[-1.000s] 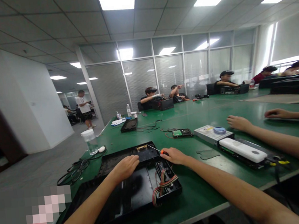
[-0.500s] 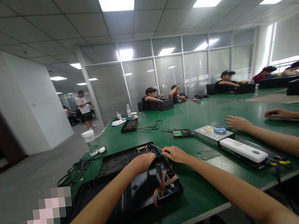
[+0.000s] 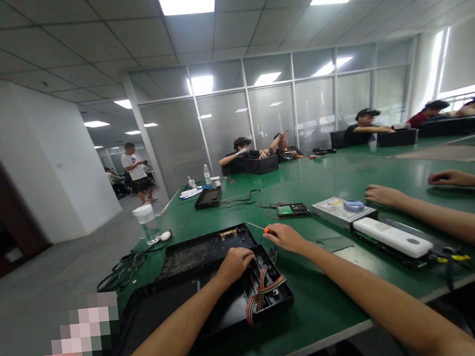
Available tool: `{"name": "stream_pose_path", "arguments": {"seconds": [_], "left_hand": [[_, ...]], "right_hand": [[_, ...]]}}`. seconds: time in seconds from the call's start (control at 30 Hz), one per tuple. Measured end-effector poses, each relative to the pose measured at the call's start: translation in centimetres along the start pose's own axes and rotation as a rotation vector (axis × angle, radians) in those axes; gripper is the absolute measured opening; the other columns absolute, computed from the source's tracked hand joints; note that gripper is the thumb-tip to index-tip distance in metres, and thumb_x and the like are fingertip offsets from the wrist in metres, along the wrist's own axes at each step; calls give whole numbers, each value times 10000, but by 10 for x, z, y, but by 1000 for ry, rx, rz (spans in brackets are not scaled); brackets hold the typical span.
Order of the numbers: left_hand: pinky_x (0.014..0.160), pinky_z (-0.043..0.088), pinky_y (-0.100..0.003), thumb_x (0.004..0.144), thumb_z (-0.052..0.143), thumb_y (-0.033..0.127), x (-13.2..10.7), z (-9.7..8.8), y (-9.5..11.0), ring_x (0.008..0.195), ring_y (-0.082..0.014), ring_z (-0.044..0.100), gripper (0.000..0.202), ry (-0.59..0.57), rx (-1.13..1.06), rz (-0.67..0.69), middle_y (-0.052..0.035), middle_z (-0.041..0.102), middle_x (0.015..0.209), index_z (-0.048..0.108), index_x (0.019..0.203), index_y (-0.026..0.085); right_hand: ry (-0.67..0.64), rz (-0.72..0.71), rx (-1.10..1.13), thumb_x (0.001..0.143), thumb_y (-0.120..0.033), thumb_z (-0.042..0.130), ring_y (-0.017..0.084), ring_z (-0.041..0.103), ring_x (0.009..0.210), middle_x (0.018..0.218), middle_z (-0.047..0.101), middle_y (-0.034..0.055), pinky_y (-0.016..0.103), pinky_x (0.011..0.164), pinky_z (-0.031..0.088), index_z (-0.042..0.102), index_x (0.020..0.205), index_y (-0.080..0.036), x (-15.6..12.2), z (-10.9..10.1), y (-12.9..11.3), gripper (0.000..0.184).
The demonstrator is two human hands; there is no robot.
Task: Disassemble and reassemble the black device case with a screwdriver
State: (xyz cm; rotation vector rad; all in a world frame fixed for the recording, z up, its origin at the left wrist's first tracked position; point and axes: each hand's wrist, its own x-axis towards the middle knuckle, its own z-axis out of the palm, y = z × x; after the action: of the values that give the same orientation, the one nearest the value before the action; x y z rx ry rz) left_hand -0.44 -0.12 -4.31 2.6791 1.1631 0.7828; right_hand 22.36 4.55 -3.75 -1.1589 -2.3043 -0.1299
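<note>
My right hand (image 3: 284, 237) is closed around a screwdriver (image 3: 266, 230) with an orange handle. The thin shaft points left and up, its tip above the table by the case's far right corner. My left hand (image 3: 234, 266) is bent, with thumb and fingers pinched together at the right compartment of an open black case (image 3: 216, 309). Whatever the left fingertips hold is hidden. Striped ribbon cables (image 3: 255, 300) loop over the front of that compartment. Directly behind the case lies a dark, dusty panel (image 3: 198, 253) with a small brass-coloured part on its far edge.
A lidded water jar (image 3: 147, 227) and a coiled black cable (image 3: 118, 270) stand at left. Behind my right hand is a hard drive (image 3: 292, 210). A metal box (image 3: 337, 213) and a white device (image 3: 392, 237) sit at right, beside another person's arms (image 3: 394, 199).
My right hand has drawn the screwdriver to the right, away from my left hand. My left hand has shifted slightly nearer, over the compartment.
</note>
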Motion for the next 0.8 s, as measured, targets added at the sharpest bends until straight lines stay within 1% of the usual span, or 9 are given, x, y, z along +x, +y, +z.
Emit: {"name": "stream_pose_path", "arguments": {"seconds": [0.07,0.13,0.23,0.33,0.5,0.6,0.67,0.73,0.8], "left_hand": [[814,403,-240,849,465,255,0,1,0,834,-155,584,201,34,-21,3,-31,659,890,644,867,165],[821,409,-244,854,458,257,2,2,0,852,-157,582,211,40,-29,16,-38,656,911,645,880,161],[829,415,-254,861,440,234,5,3,-2,873,-161,579,226,-5,9,68,-56,652,927,641,916,147],[837,414,-259,868,416,202,6,2,-4,879,-161,577,239,-69,69,132,-64,647,936,633,947,141],[844,410,-252,870,402,183,4,-4,-6,897,-150,574,251,-126,92,176,-61,640,969,625,980,151],[831,413,-249,857,421,181,3,-7,-6,880,-150,577,244,-128,68,188,-62,647,943,634,972,150],[812,420,-244,841,448,185,3,-7,-7,851,-149,580,228,-123,36,177,-62,651,910,648,945,149],[791,426,-238,819,480,185,4,-8,-8,827,-147,582,208,-118,-4,145,-61,652,890,658,921,149],[770,432,-234,794,510,178,4,-7,-9,812,-147,583,191,-120,-42,91,-58,651,883,660,909,150]], "right_hand": [[-14,-12,-5,864,-456,368,161,530,747,800,608,53,244,668,344,581,882,-183,0,-1,-3,347],[-38,-14,-4,860,-459,375,161,536,738,800,615,49,240,655,343,585,892,-192,-1,-3,-5,341],[-59,3,4,857,-464,377,163,544,741,804,622,50,238,652,340,590,897,-198,-1,-6,-7,343],[-50,8,11,857,-472,369,166,547,743,799,624,52,238,650,338,592,890,-199,-1,-8,-7,354],[-48,29,74,855,-466,362,162,543,706,733,607,37,239,640,339,578,873,-197,-1,-10,-3,346],[-50,89,231,845,-436,377,139,517,627,678,578,8,234,602,349,526,926,-186,2,-10,3,302],[-8,121,392,819,-399,418,120,492,594,692,562,-2,226,573,357,478,944,-172,5,-12,7,266],[26,133,570,781,-376,460,101,463,560,712,544,-7,215,535,361,454,907,-167,8,-17,11,244],[19,140,722,751,-387,492,86,431,513,693,524,-18,205,485,351,459,877,-169,11,-23,13,254]]}}
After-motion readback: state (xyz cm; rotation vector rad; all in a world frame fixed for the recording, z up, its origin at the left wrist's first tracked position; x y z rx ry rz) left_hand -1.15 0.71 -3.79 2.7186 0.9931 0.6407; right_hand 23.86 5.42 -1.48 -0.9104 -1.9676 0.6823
